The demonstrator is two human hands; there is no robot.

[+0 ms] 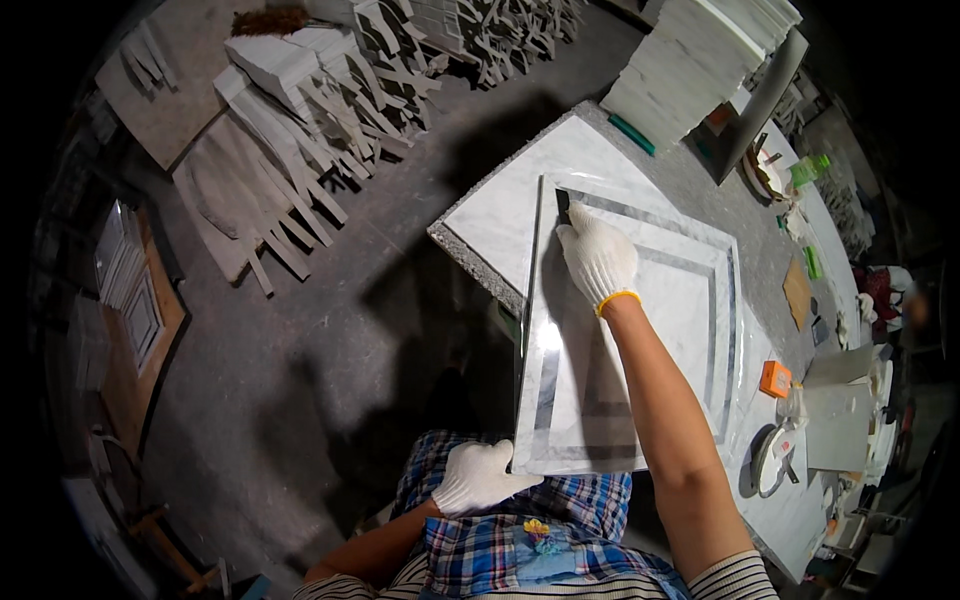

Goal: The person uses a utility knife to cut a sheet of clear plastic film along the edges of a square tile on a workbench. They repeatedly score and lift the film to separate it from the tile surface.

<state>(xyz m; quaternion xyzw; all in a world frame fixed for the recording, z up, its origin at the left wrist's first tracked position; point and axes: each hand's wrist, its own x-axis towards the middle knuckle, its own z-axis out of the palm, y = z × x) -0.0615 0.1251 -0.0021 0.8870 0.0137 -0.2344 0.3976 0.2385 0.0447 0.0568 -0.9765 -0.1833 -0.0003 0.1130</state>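
A white marble panel with grey inlaid border bands lies on the bench in front of me, its left edge overhanging the side. My left hand, in a white knit glove, holds the panel's near left corner. At the far left corner, my right hand, in a white glove with a yellow cuff, is closed and pressed down. A small black piece shows at its fingertips; the palm hides the rest. My right forearm crosses over the panel.
Beneath the panel is a larger white slab on the bench. Stacked marble tiles stand at the far end. An orange box and a bowl sit to the right. Stone strips lie in piles across the floor at far left.
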